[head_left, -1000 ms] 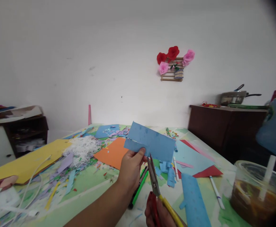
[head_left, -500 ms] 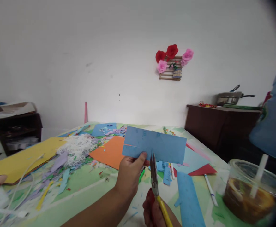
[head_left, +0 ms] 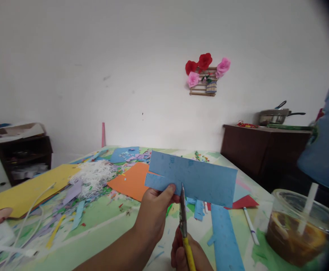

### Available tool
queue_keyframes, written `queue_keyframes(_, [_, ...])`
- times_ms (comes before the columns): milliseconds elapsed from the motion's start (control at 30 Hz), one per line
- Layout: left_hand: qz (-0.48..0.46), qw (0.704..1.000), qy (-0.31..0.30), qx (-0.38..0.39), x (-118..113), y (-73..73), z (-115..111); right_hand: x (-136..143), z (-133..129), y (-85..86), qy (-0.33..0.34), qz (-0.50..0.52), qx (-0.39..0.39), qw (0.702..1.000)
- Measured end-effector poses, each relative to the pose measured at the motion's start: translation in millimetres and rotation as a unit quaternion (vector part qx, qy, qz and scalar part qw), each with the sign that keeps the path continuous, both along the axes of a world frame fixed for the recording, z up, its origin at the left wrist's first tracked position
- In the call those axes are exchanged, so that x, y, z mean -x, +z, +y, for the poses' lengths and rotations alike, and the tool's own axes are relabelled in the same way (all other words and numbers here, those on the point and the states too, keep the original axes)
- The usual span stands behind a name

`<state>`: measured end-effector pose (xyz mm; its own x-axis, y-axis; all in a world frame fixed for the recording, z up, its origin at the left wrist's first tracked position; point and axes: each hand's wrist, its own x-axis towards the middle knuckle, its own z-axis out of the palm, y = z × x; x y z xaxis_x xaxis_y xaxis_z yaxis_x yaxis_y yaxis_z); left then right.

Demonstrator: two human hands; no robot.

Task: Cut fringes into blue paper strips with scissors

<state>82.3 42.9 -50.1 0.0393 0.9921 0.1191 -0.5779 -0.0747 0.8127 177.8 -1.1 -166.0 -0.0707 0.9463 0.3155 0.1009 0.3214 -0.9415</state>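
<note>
A wide blue paper sheet [head_left: 204, 177] is raised above the table, pinched near its lower left part by my left hand [head_left: 156, 207]. A slit runs in from its left edge, above my thumb. My right hand [head_left: 188, 250] grips scissors [head_left: 183, 214] with a yellow handle, their blades pointing up and their tips at the sheet's lower edge, just right of my left fingers. Below lie a long blue paper strip [head_left: 226, 237] and small blue scraps [head_left: 198, 209].
An orange sheet [head_left: 130, 180], shredded white paper [head_left: 93, 175] and yellow sheets [head_left: 31, 190] cover the left side. At right stand a cup of brown drink with a straw [head_left: 297, 233] and a white marker [head_left: 251, 226]. A person in blue [head_left: 322, 150] is at the right edge.
The blue sheet's right end has shifted right and down, and more of the sheet shows. The slit at its left gapes wider. The scissor blades look closer together.
</note>
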Motion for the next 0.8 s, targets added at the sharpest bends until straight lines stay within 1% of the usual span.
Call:
queue_keyframes(167, [0.005, 1.0, 0.007, 0.007, -0.4, -2.3, -1.9, 1.8, -2.1, 1.6, -0.028, -0.037, -0.026, 0.999])
queue_keyframes(333, [0.007, 0.999, 0.031, 0.014, -2.1, -4.9, -2.6, 1.2, 0.1, -2.4, -0.053, -0.078, -0.04, 0.995])
queue_keyframes(500, [0.001, 1.0, 0.027, 0.011, -3.1, -4.9, -5.3, 1.1, 2.8, -6.6, -0.063, -0.106, -0.047, 0.991])
queue_keyframes(633, [-0.002, 1.0, 0.022, 0.012, -3.8, -4.9, -8.7, 1.8, 4.2, -10.9, -0.066, -0.1, -0.034, 0.992])
queue_keyframes(800, [0.007, 1.0, 0.025, 0.014, -4.1, -3.6, -12.6, 0.3, 7.4, -16.3, -0.055, -0.057, 0.001, 0.997])
